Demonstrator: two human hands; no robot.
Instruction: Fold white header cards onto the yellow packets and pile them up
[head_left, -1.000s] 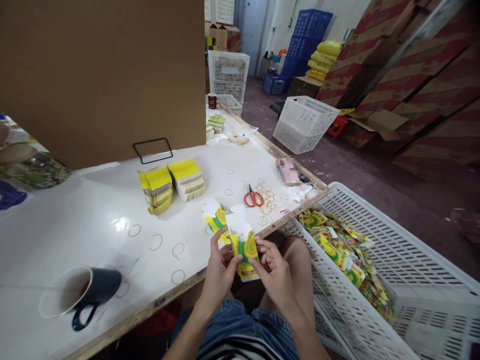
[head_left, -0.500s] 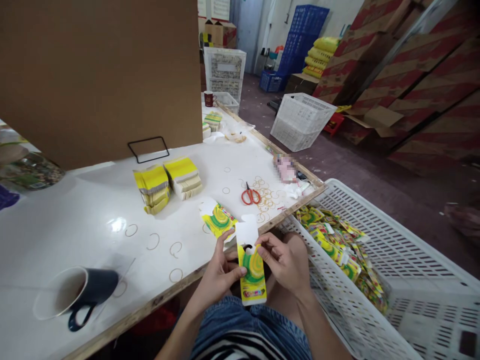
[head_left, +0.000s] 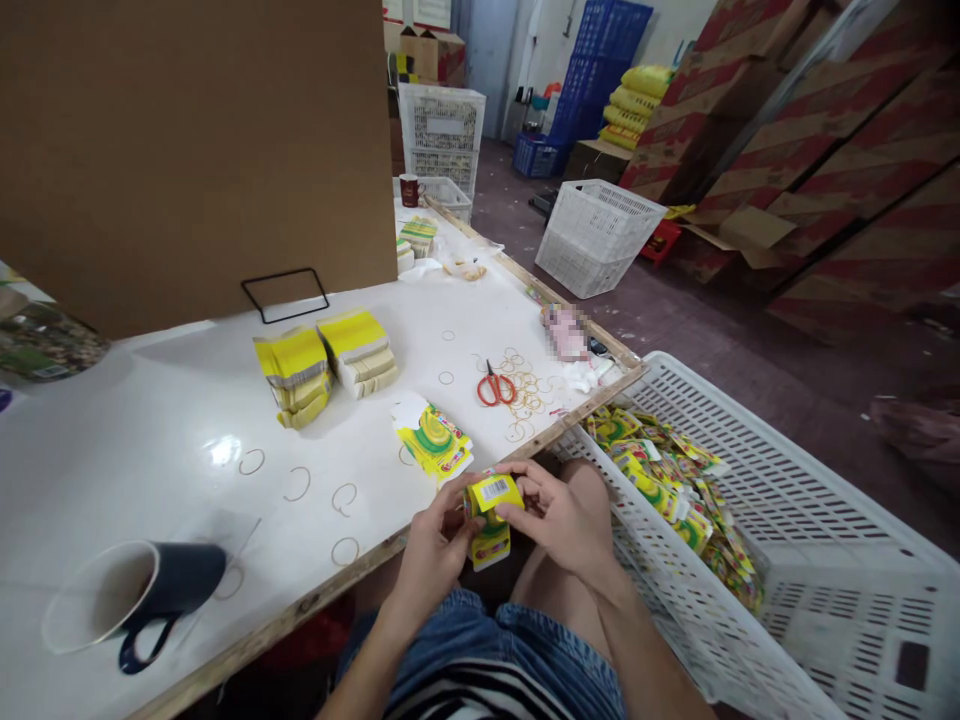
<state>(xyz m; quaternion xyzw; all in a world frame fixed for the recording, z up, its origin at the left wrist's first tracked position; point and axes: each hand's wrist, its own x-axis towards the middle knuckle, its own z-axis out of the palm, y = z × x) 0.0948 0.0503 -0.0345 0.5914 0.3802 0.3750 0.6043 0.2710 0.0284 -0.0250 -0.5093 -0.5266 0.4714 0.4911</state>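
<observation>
Hands meet just off table (head_left: 150, 440) edge, head view: left hand (head_left: 435, 545) pinches box (head_left: 491, 500) from its left w/ thumb & fingers, right hand (head_left: 562, 515) grips the folded top flap (barcode up) from the right, so both are closed on it, neither free. Box's long axis runs approx. away from the body, top end farthest; both hands are equally near, right on upper end, left on mid/lower part. Flat cartons (head_left: 435, 440) lie on table just beyond left hand, scissors (head_left: 493, 385) & rubber bands (head_left: 529, 395) farther out, crate (head_left: 787, 470) w/ packs (head_left: 660, 480) at right, mug (head_left: 127, 600) far left.
</observation>
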